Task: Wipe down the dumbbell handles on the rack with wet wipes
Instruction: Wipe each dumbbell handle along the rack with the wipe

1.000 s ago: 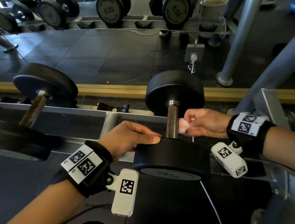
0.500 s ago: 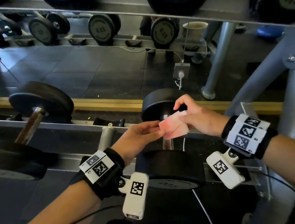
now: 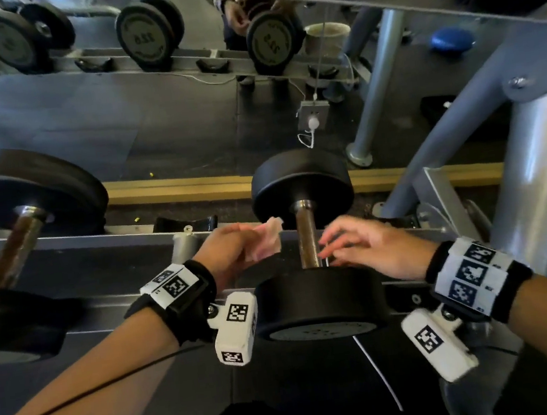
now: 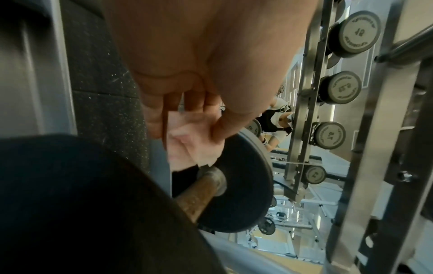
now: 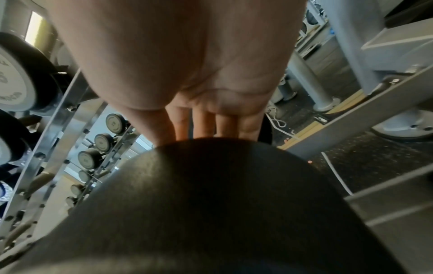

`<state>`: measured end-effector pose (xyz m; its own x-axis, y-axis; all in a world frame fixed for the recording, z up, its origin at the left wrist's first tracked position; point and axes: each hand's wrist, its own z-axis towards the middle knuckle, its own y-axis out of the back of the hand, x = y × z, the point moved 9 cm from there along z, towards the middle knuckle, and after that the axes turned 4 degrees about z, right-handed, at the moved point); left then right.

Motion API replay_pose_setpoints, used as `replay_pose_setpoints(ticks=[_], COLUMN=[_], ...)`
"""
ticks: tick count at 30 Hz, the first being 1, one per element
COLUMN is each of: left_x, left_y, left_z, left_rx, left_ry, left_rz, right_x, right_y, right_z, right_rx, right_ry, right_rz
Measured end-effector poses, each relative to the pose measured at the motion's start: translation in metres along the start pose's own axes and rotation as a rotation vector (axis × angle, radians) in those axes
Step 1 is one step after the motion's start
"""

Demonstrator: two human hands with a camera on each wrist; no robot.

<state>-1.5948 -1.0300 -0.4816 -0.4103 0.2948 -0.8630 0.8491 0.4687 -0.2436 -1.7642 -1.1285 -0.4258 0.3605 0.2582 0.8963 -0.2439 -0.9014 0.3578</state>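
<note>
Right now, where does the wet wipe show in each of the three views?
Head: wet wipe at centre, pinched in the left hand, left of the dumbbell handle.
Left wrist: wet wipe mid-frame, above the handle.
Right wrist: not visible.
Shared landmark: the handle.

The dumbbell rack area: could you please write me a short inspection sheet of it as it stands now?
Surface: grey metal rack, two dumbbells lying across its rails.
Job's things: wet wipe, crumpled, beside the middle dumbbell's brown handle; second dumbbell at left, handle bare.
Clutter: nothing seen.
Hands: left hand pinches the wipe; right hand holds nothing, fingers spread at the handle.
Cables: black cable over the left forearm; white cord below the rack.
Surroundings: mirror behind, rubber floor, more dumbbells reflected.
</note>
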Motion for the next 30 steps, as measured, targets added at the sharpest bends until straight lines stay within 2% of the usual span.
replay_pose_setpoints(ticks=[3, 5, 9, 13, 19, 22, 26, 28, 30], left_x=[0.004, 0.002, -0.001, -0.010, -0.017, -0.012, -0.002, -0.006, -0.016], left_y=[0.011, 0.015, -0.003, -0.008, -0.037, -0.045, -0.045, -0.043, -0.041], left_z=[0.017, 0.027, 0.037, 0.038, 0.038, 0.035, 0.022, 0.019, 0.023], left_rx=[-0.090, -0.155, 0.001, 0.035, 0.185, 0.216, 0.286, 0.309, 0.272], left_ry=[0.013, 0.004, -0.023, -0.009, 0.076, 0.060, 0.105, 0.128, 0.132], left_rz=[0.147, 0.240, 0.251, 0.272, 0.267, 0.354, 0.382, 0.331, 0.247], right_x=[-0.005, -0.008, -0.016, -0.018, -0.023, -0.020, -0.015, -0.016, -0.018], right_y=[-0.004, -0.004, -0.005, -0.007, -0.016, -0.019, -0.020, -0.021, -0.022], right_z=[-0.009, -0.011, -0.017, -0.020, -0.026, -0.029, -0.028, -0.028, -0.027], right_rx=[0.008, -0.009, -0.018, -0.051, -0.108, -0.091, -0.059, -0.052, -0.053], right_ry=[-0.030, -0.054, -0.081, -0.082, -0.082, -0.072, -0.053, -0.042, -0.030], right_rz=[-0.056, -0.001, 0.115, 0.104, 0.209, 0.264, 0.272, 0.295, 0.311])
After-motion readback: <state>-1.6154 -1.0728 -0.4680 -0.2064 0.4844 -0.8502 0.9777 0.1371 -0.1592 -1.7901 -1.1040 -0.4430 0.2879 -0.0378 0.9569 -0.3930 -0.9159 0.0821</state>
